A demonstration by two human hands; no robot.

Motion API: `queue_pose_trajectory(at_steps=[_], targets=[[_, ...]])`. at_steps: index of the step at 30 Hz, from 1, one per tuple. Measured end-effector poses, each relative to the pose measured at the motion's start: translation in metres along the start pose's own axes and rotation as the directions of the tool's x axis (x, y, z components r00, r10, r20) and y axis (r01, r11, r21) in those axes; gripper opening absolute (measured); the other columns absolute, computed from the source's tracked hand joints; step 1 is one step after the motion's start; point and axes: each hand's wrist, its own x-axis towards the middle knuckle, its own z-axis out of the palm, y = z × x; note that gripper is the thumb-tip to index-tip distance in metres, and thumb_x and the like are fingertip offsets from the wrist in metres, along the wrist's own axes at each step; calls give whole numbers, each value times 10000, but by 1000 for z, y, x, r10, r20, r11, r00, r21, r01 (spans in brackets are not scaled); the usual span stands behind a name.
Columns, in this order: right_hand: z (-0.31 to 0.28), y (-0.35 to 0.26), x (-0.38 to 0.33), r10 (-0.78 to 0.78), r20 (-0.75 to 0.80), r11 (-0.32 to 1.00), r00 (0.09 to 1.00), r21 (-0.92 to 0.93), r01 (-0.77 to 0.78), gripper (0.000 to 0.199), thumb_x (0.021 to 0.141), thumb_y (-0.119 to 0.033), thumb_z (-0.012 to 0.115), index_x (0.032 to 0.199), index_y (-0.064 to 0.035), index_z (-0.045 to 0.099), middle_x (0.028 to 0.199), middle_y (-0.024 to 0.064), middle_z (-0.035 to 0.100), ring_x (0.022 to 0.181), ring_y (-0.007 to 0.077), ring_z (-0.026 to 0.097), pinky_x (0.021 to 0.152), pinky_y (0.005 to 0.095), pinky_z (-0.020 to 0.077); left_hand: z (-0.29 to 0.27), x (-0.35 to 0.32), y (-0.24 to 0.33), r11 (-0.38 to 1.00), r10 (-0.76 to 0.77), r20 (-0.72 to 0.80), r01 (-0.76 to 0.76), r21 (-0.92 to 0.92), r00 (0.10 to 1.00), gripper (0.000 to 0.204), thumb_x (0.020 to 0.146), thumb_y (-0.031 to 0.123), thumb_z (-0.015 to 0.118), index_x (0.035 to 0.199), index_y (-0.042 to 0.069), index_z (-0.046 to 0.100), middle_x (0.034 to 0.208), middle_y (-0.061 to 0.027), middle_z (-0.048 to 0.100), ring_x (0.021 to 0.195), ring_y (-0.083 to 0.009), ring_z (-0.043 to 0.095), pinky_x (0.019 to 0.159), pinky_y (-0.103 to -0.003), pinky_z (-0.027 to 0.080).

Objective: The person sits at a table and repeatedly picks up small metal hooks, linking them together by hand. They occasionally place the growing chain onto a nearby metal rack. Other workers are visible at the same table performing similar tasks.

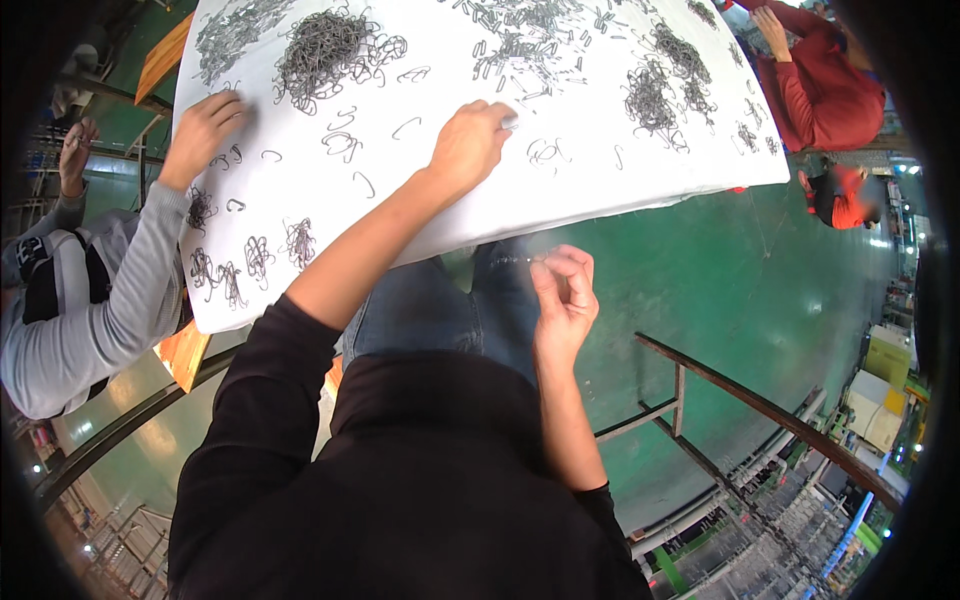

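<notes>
My left hand [472, 148] reaches over the white-covered table [440, 210], its fingers pinched together at a small pale spot I cannot make out. Just beyond it lie many short grey metal pieces [515, 50]. Loose bent wire hooks [547, 152] are to its right, and a few single hooks [407, 127] lie to its left. Below the table's near edge, above my lap, my right hand [567, 295] is closed in a pinch between thumb and fingers. Whatever is in that pinch is too small and blurred to name.
A dense heap of dark wire hooks [325, 55] sits at the far left, with another pile [652, 100] at right. Smaller bunches [257, 258] line the near left corner. A co-worker's hand [207, 135] is over the table's left side; a person in red [825, 85] is at far right.
</notes>
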Motion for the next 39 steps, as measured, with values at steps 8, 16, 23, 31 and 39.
queue_pose_trajectory(at_steps=[8,16,23,31,39], targets=[[10,4,-6,-78,46,984,996,-157,84,90,790,-33,726,863,-54,677,950,37,537,763,104,469,691,230,413,-54,-90,41,590,-272,391,473,-654,880,155,858,96,678,956,-23,683,860,-57,691,802,-100,633,758,-236,494],[18,9,-13,-136,65,962,989,-231,147,89,793,-45,726,864,-50,673,950,54,545,795,126,509,682,246,434,-67,-116,60,619,-233,265,353,-701,936,106,848,74,678,923,2,695,856,-33,691,769,-67,616,700,-213,488],[10,10,3,-115,151,922,982,-353,162,166,852,-122,671,1005,-60,648,1005,61,569,922,174,550,752,285,444,-55,-133,44,745,-90,8,72,-663,996,97,811,49,699,908,55,702,909,-43,659,775,-115,585,665,-253,471],[115,11,102,-99,765,761,636,-354,544,84,848,-85,623,912,-81,677,934,55,613,871,237,604,760,329,492,-34,-145,5,812,21,-41,-41,-582,999,93,795,71,696,880,41,675,907,-78,633,830,-254,596,721,-344,491],[214,40,137,155,922,575,355,-376,726,100,797,-111,674,895,-93,659,931,40,620,878,224,619,727,338,491,-35,-140,-7,753,-17,22,27,-658,1000,91,789,63,691,866,22,663,877,-83,626,755,-259,603,660,-347,495]])
